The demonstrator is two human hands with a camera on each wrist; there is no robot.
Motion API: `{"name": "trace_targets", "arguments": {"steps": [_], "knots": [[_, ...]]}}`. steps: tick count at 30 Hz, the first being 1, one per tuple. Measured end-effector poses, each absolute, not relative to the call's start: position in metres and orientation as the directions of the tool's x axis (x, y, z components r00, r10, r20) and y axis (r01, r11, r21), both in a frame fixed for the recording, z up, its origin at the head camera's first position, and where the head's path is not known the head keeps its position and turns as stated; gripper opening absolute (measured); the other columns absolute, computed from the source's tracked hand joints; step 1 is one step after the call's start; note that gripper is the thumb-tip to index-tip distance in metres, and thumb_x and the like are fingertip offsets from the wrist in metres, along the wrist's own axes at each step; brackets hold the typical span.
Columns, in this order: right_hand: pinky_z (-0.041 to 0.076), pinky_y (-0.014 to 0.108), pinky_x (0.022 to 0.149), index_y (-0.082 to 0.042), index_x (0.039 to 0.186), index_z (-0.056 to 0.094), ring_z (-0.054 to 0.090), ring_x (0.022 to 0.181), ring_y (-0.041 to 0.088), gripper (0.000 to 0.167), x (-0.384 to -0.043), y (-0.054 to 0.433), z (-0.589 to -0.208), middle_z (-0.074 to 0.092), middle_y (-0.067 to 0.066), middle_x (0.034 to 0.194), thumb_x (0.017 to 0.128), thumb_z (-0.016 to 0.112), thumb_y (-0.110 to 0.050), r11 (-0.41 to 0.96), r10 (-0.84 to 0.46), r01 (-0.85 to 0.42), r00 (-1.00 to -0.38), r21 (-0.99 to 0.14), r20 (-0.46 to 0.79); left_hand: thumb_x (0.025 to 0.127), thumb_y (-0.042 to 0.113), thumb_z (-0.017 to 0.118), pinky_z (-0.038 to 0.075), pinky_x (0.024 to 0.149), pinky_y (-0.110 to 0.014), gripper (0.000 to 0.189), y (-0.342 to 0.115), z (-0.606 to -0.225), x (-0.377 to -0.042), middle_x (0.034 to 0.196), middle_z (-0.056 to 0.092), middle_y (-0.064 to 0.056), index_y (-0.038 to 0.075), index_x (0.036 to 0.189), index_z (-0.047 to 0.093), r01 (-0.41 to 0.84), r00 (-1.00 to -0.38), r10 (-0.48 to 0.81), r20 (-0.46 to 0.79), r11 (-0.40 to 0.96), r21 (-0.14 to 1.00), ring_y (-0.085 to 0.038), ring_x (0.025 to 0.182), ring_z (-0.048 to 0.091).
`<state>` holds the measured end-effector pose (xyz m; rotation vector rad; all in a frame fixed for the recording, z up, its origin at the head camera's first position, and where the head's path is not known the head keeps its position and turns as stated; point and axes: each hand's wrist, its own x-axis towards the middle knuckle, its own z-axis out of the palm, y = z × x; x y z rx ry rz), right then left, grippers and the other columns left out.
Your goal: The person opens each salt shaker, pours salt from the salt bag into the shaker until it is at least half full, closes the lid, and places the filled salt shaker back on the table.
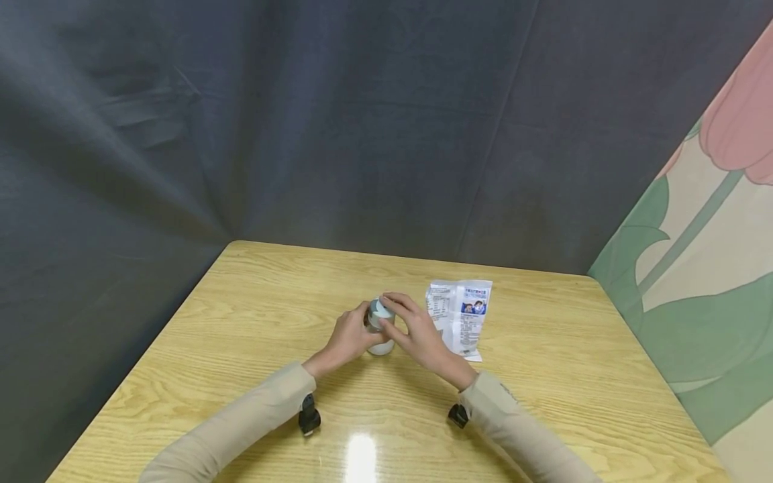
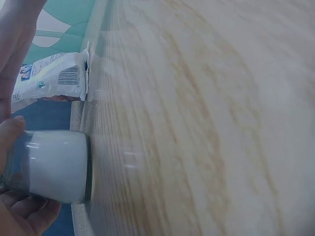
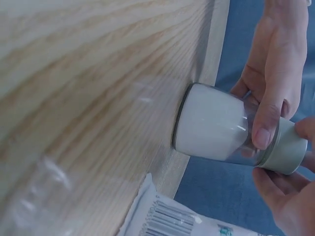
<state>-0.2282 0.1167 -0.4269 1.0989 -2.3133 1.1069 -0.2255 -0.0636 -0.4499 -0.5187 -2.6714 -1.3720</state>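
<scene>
A clear glass jar point(image 3: 211, 123) partly filled with white powder or grains stands upright on the wooden table. Its pale grey-green lid point(image 3: 285, 147) sits on top. My left hand point(image 1: 350, 334) grips the jar's upper body, thumb on the near side and fingers behind it. From the right, my right hand point(image 1: 421, 335) holds the lid between thumb and fingers. Just beyond the right hand, a white printed packet point(image 1: 461, 315) stands on the table, with a barcode facing the left wrist view.
The light wooden table point(image 1: 253, 302) reaches a dark cloth point(image 1: 374, 134) at its back edge. A curtain with a tulip pattern point(image 1: 712, 288) hangs along the right side. Black wrist devices point(image 1: 309, 416) are strapped near both sleeves.
</scene>
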Motion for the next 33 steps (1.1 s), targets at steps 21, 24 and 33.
{"name": "trace_targets", "arguments": {"steps": [21,24,33], "knots": [[0.058,0.036,0.09,0.002,0.134,0.056,0.063,0.11,0.03,0.051,-0.228,0.107,-0.415,0.06,0.018,0.129,0.091,0.075,-0.015,0.407,-0.437,-0.617,-0.779,-0.674,0.449,0.089,0.02,0.077,0.059,0.087,-0.042,0.055,-0.066,-0.447,-0.223,0.12,0.065,-0.018,-0.005,0.131,0.053,0.328,-0.94,0.262,0.22,0.51,0.795,-0.029,0.107,0.065],[0.057,0.033,0.091,0.003,0.132,0.059,0.063,0.112,0.03,0.048,-0.229,0.107,-0.415,0.061,0.019,0.13,0.09,0.076,-0.012,0.401,-0.451,-0.615,-0.778,-0.679,0.438,0.089,0.022,0.077,0.059,0.087,-0.043,0.056,-0.066,-0.447,-0.223,0.12,0.064,-0.018,-0.004,0.131,0.053,0.339,-0.935,0.271,0.228,0.499,0.798,-0.029,0.108,0.064],[0.055,0.031,0.093,0.002,0.129,0.062,0.062,0.115,0.029,0.045,-0.227,0.106,-0.414,0.062,0.017,0.13,0.086,0.076,-0.003,0.373,-0.422,-0.576,-0.804,-0.727,0.42,0.088,0.024,0.078,0.058,0.089,-0.044,0.058,-0.065,-0.447,-0.223,0.122,0.063,-0.02,-0.005,0.131,0.052,0.343,-0.932,0.282,0.227,0.488,0.802,-0.031,0.11,0.063]]}}
